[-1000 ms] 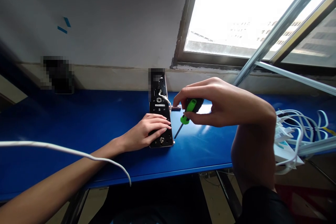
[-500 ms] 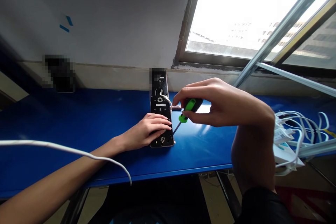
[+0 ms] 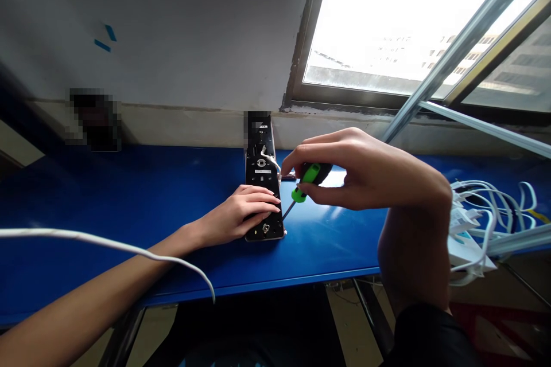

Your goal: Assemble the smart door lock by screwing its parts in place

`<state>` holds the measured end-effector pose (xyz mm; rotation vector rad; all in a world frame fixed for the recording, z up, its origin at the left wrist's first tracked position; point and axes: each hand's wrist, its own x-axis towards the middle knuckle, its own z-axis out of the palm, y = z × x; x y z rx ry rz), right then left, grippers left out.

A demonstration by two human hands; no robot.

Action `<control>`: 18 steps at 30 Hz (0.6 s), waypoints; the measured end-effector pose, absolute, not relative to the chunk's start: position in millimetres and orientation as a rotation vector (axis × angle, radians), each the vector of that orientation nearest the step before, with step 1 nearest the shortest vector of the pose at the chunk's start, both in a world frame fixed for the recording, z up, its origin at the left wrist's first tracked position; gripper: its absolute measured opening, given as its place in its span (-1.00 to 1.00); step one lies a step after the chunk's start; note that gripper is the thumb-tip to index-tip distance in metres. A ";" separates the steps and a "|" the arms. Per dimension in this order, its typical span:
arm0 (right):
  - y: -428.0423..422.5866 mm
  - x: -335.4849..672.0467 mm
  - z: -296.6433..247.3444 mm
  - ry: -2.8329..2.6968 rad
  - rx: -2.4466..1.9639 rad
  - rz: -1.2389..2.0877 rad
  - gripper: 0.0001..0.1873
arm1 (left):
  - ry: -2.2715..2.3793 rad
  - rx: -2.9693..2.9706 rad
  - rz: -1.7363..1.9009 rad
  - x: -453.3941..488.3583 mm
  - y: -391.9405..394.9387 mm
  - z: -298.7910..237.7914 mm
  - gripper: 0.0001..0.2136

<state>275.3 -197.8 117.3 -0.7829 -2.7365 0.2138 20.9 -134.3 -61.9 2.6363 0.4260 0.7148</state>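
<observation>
A long black door-lock panel (image 3: 262,172) lies on the blue table (image 3: 129,200), its far end against the wall. My left hand (image 3: 241,212) rests flat on the panel's near half, fingers stretched across it. My right hand (image 3: 361,169) is closed round a green-and-black screwdriver (image 3: 306,180), whose thin shaft slants down to the panel's right edge. A short white wire (image 3: 269,159) curls out of the panel's middle.
A white cable (image 3: 129,249) runs across my left forearm from the left. A heap of white cables and a white box (image 3: 477,223) lies at the table's right end. A window with metal bars is behind, and the table's front edge is close.
The screwdriver's tip has drawn in slightly left, from the table beside the panel to the panel's right edge. My left hand has stayed on the panel.
</observation>
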 end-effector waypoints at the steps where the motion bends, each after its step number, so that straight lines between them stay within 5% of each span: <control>1: -198.5 275.7 117.6 -2.729 -0.783 0.211 -0.75 | 0.426 2.637 0.714 20.9 -134.3 -62.0 -0.70; 18: -195.1 274.3 114.3 -2.763 -0.778 0.227 -0.80 | 0.408 2.656 0.719 22.4 -134.5 -59.3 -0.73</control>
